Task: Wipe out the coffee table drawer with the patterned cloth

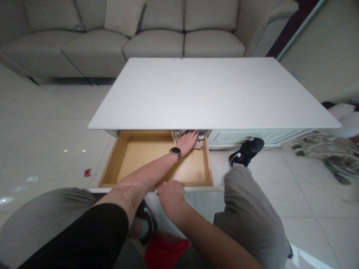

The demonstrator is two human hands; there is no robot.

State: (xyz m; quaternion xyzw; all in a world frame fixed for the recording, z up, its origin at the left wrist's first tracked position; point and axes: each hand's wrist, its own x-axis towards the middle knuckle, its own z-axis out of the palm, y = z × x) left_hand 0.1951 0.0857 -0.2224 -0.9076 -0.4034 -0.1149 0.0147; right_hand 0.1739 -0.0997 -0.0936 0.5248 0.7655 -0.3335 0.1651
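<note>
A pale sofa (pixel 157 43) runs along the top of the frame, and below it a white table (pixel 213 93) fills the middle. The step in hand seems to be work inside the table's drawer (pixel 143 153), which stands open just left of the lower centre, its bare wooden floor largely on show. The person's left arm reaches up across it from the lower left.

The right hand (pixel 171 195), at bottom centre, is curled around the drawer's front edge; whether it also grasps a handle there cannot be told. The left hand (pixel 187 143) lies on the cloth (pixel 199 143) with fingers fairly straight and close together, pressing or resting rather than clenched, though what the thumb does is hidden.

By this posture, the next move calls for a steady front edge and a left hand that either gathers the fabric or lets it go clear of the tabletop's overhang.

The cloth sits at the drawer's far right corner, right of the frame's centre. It looks soft and folded, beige-brown with darker grey-purple patches, its back part hidden under the tabletop and much of its middle under the hand.
</note>
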